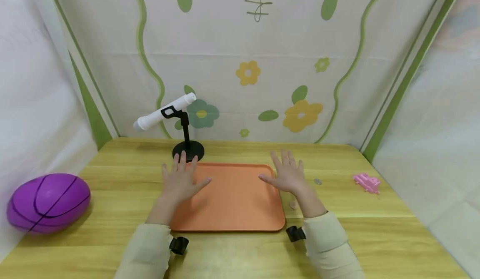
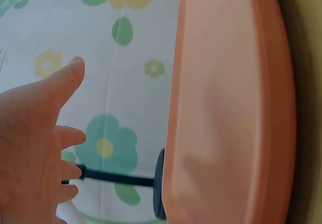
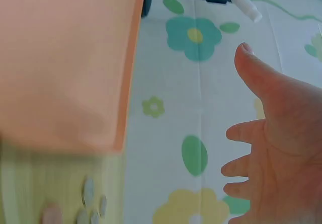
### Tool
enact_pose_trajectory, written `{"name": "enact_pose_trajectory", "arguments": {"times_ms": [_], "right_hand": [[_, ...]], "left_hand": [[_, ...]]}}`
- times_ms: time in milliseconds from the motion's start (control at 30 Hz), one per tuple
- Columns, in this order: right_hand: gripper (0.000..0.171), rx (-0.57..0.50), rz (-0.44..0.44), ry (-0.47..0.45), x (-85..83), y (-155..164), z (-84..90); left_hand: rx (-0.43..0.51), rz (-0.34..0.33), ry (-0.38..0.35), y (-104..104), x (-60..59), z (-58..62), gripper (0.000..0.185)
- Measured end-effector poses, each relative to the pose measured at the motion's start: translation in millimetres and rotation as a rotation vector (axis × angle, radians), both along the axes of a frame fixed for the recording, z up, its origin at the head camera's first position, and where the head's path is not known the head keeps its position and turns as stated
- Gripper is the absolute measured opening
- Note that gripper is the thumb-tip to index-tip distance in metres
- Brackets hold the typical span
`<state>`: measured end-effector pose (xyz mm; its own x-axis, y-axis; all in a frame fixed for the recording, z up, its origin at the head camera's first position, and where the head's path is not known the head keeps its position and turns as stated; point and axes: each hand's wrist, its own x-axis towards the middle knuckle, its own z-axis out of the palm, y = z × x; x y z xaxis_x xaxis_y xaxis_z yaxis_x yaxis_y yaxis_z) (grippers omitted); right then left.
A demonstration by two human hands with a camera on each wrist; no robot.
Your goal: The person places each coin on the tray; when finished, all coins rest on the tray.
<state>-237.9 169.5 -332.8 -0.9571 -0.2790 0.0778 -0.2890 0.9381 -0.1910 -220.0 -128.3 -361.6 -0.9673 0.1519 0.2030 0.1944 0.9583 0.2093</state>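
An orange tray [image 1: 232, 204] lies flat on the wooden table [image 1: 375, 233] in front of me. My left hand [image 1: 185, 177] is spread open over the tray's left far corner and holds nothing. My right hand [image 1: 281, 172] is spread open over the right far corner, also with nothing in it. The left wrist view shows my left hand [image 2: 55, 123] beside the tray [image 2: 231, 108]. The right wrist view shows my right hand [image 3: 266, 118] to the right of the tray [image 3: 65, 63]. I cannot tell whether the palms touch the tray.
A white tube [image 1: 165, 112] on a black stand [image 1: 188, 149] is just behind the tray's left corner. A purple ball [image 1: 48, 202] lies far left and a pink toy [image 1: 366, 183] far right. Small coins [image 3: 90, 204] lie right of the tray. Floral cloth walls enclose the table.
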Motion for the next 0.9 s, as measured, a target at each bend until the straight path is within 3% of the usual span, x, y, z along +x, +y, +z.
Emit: {"name": "enact_pose_trajectory", "arguments": {"times_ms": [200,467,733,900], "right_hand": [[0.085,-0.019,-0.025,0.059,-2.9,32,0.1],[0.083,-0.122,-0.048,0.005,-9.1,75,-14.0],[0.087,-0.171,-0.116,-0.037,-17.8,111,-36.8],[0.085,-0.214,-0.121,-0.046,-23.0,131,-49.6]], "left_hand": [[0.058,0.021,-0.035,-28,0.5,-7.3,0.087],[0.176,0.04,-0.104,-67,10.7,-20.4,0.088],[0.306,-0.039,-0.103,-80,10.0,-32.1,0.078],[0.43,-0.117,-0.098,-81,5.7,-47.0,0.071]]}}
